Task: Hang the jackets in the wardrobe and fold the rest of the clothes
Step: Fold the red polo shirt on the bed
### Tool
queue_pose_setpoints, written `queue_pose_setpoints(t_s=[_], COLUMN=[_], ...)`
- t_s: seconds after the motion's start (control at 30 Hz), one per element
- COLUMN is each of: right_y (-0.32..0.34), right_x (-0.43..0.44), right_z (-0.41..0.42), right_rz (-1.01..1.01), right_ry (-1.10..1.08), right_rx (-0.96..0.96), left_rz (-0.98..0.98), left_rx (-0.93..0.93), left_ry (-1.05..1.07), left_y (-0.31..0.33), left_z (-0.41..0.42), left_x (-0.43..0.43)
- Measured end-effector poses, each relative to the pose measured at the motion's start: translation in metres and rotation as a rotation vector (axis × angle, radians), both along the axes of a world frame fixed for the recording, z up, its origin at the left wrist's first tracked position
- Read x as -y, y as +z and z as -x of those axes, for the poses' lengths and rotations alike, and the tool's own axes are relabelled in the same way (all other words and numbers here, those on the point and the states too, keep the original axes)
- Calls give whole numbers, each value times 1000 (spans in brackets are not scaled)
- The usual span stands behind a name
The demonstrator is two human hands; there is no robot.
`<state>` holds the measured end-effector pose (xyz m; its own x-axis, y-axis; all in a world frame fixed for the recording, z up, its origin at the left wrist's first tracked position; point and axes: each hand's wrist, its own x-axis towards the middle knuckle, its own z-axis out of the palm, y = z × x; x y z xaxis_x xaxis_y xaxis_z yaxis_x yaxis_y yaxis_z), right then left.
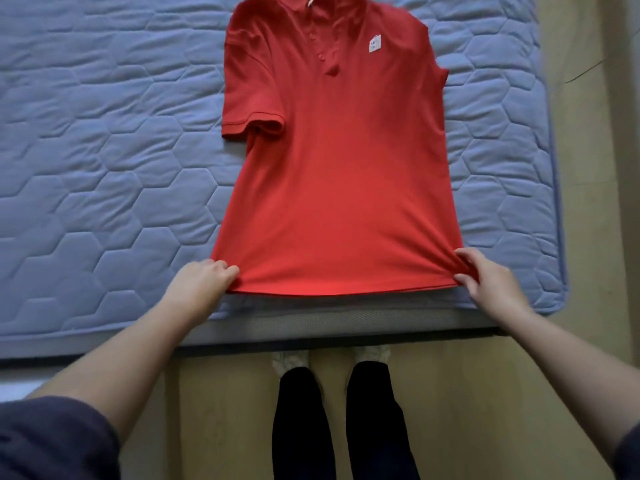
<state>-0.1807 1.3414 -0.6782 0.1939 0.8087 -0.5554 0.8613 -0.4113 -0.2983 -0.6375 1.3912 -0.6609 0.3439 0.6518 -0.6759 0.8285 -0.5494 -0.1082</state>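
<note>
I had the left hand [202, 277] curled round the near left corner of the hem, fingers tucked under the cloth and knuckles up. The right hand [488, 275] pinched the opposite corner between thumb and fingers, and the fabric gathered into small creases there. Both held the same edge, well apart, which I judged was meant to draw the hem taut and flatten the body before any fold.

Between them ran the hem of the red short-sleeved cotton polo shirt [336, 174]. It lay front up on the pale blue quilted mattress cover with a hexagon stitch pattern [104, 150], collar away from me and hem just beside the near edge of the bed. That placing put the bottom corners within easy reach and gave the shirt a broad, flat bed to lie on.

The body looked smooth, with faint pull lines running from the right corner. The sleeve on my left [252, 123] lay spread out to the side. The one on my right seemed to be turned under at the shoulder, though I could not tell how far. The buttoned placket [317, 46] and a small white chest patch [375, 44] faced up.

No fold had been made in the shirt yet; I took this for the smoothing step. The next move would likely need the sleeves brought in evenly.

Below the bed edge stood legs in black trousers [301, 427] on the light wooden floor [485, 393].
</note>
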Motion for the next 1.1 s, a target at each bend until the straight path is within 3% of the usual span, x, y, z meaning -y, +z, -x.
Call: queue_pose_setpoints(t_s=[0.1,0.3,0.4,0.5,0.6,0.77,0.83,0.9,0.93,1.0,1.1], right_y=[1,-9,-1,13,19,0,-15,-32,-40,-53,-60], right_x=[13,21,-9,-52,-93,-156,-182,-207,-217,-227,-230], right_z=[8,15,27,48,83,148,173,195,205,222,240], right_rz=[86,472,434,262,172,64,3,-54,-72,-82,-96], right_ry=[-31,155,282,304,391,479,489,478,477,475,442], right_rx=[-51,46,232,298,231,100,71,52,46,58,129], left_rz=[24,332,407,304,234,-90,66,227,191,-93,-535], left_rx=[-59,-161,-144,-55,80,640,891,1021,1070,1094,961], left_ry=[-3,60,190,353,657,1440,1823,1985,1985,1896,1759], left_y=[1,-16,-14,-7,0,-23,-37,-58,-71,-90,-88], left_z=[2,-7,-9,-10,-12,-11,-10,-12,-14,-14,21], left_x=[19,53,42,8,-36,-129,-168,-199,-211,-227,-246])
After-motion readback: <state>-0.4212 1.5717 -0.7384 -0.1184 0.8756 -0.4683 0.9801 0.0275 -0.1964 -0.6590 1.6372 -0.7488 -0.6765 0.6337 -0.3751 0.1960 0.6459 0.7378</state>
